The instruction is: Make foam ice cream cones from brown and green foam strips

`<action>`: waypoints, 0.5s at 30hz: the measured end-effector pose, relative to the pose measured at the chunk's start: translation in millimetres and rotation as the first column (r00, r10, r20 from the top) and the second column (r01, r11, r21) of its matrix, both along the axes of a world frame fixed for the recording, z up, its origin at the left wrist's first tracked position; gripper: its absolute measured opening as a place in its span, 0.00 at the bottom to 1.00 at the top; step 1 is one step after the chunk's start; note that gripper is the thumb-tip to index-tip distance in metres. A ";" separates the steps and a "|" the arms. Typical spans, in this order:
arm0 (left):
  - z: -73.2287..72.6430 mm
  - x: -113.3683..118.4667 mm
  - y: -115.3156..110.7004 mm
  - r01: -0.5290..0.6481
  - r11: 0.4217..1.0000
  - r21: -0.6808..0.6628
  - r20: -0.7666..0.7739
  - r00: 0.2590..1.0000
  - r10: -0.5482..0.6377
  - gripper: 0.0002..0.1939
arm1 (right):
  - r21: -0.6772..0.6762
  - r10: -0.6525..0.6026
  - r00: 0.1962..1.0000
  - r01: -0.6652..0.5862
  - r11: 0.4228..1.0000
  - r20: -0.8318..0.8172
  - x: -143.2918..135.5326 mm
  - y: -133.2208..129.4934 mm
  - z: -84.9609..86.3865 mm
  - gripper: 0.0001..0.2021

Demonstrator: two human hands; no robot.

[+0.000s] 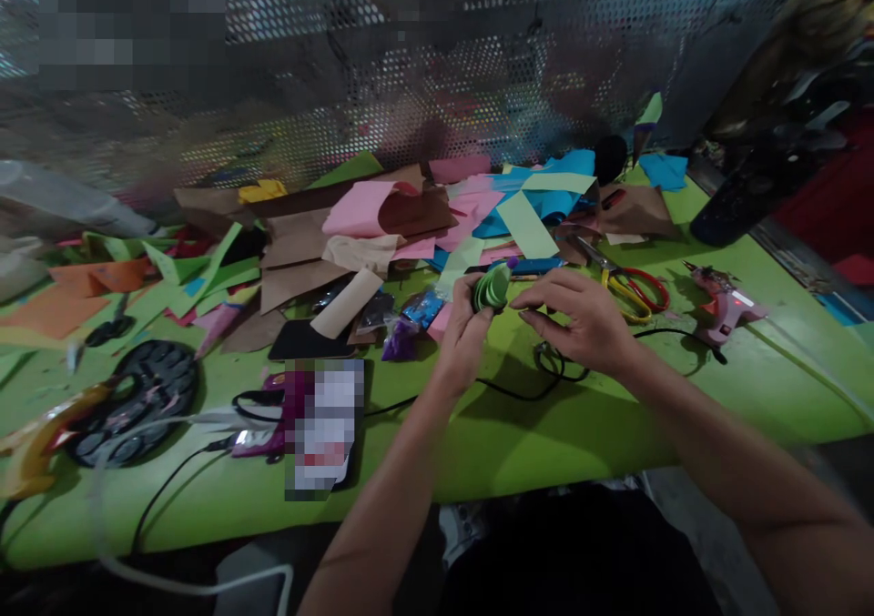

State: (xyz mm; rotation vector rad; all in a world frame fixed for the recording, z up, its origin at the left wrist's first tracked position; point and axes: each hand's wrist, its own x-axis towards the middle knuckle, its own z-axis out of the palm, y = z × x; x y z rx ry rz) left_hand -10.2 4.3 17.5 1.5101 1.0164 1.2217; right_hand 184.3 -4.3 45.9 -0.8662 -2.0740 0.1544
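A small coil of green paper (490, 288), wound in several layers, is held upright in my left hand (464, 320). The fingers and thumb of that hand wrap round its lower part. Just to the right of the coil is my right hand (577, 316), its thumb and fingers bent but apart, with nothing visible between them. Behind my right hand lie scissors (635, 293) with red and yellow handles. A small purple packet (400, 338) and a blue packet (423, 308) rest left of my left hand.
A pink glue gun (730, 307) lies at the right, a yellow one (41, 452) at the far left by a black round tray (150, 407). A phone (328, 425) and cables are in front. Coloured paper (361, 207) is heaped before a perforated metal panel (410, 106).
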 end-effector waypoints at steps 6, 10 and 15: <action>-5.8 -1.9 2.9 -0.008 0.999 0.040 -0.032 0.999 0.009 0.17 | -0.065 -0.185 0.976 0.178 0.982 -0.116 31.8 -26.4 -3.4 0.07; -8.6 -3.0 6.0 -0.020 0.997 0.073 -0.036 0.999 0.023 0.19 | -0.067 -0.537 0.825 0.534 0.843 -0.175 88.2 -51.5 -18.4 0.05; -14.6 -5.7 12.2 -0.066 0.997 0.051 -0.081 0.994 0.070 0.16 | -0.252 -0.890 0.447 0.854 0.455 -0.092 168.1 -83.1 -38.8 0.12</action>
